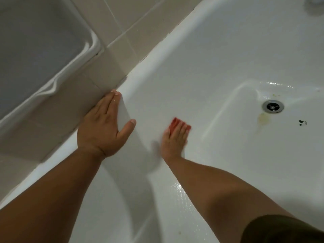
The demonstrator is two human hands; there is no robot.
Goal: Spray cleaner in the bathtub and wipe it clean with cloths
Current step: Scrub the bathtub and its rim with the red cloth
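Note:
The white bathtub (201, 71) fills the right and lower part of the head view. My left hand (103, 127) lies flat and spread on the tub's rim where it meets the beige tiles. My right hand (175, 140) presses a red cloth (176, 122) against the tub's inner wall; only the cloth's edge shows past the fingertips, and the hand is blurred. The round metal drain (273, 106) sits at the right, with a yellowish stain (262, 118) and a small dark speck (301, 122) near it. The tub surface glistens wet below my right forearm.
Beige wall tiles (122, 28) run diagonally along the tub's far rim. A white-framed panel (43, 50) lies at the upper left. A piece of metal fitting (313, 4) shows at the top right corner.

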